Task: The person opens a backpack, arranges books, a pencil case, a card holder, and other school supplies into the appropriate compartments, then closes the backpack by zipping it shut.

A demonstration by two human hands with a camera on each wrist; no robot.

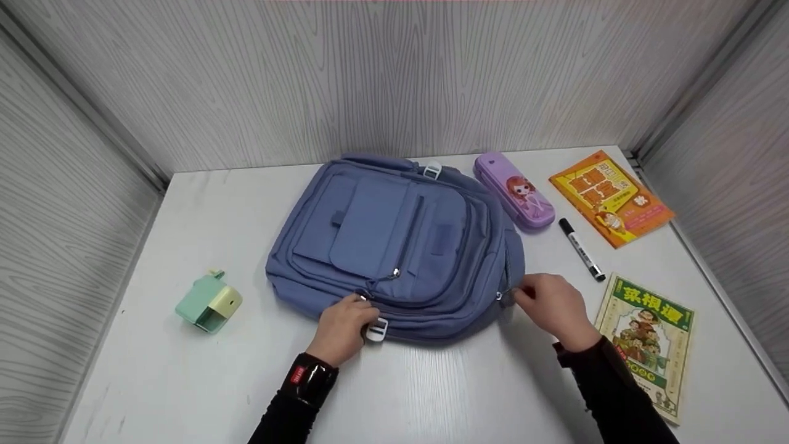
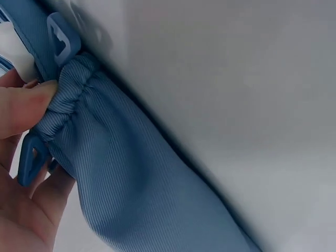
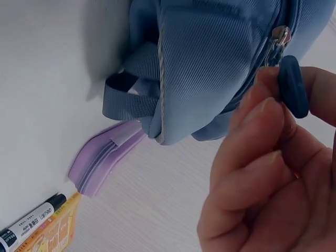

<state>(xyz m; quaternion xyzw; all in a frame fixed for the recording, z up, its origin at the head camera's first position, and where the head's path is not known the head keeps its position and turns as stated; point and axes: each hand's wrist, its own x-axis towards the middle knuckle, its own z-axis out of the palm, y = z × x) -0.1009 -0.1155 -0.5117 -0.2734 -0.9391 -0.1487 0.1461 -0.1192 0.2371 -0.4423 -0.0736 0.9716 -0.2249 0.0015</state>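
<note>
A blue backpack lies on its back on the white table, its front pocket and flap facing up. At its near side my left hand grips the gathered edge of a side pocket, next to a white buckle. The left wrist view shows the thumb pressed on the bunched cloth. Over at the bag's right end, my right hand pinches a zipper pull between thumb and fingers. Its metal slider sits on the zipper track, close above the fingertips.
Behind the right end lies a purple pencil case. An orange book, a black-and-white marker and a green-and-yellow book are on the right, the latter partly under my right forearm. A mint-green pencil sharpener stands at left.
</note>
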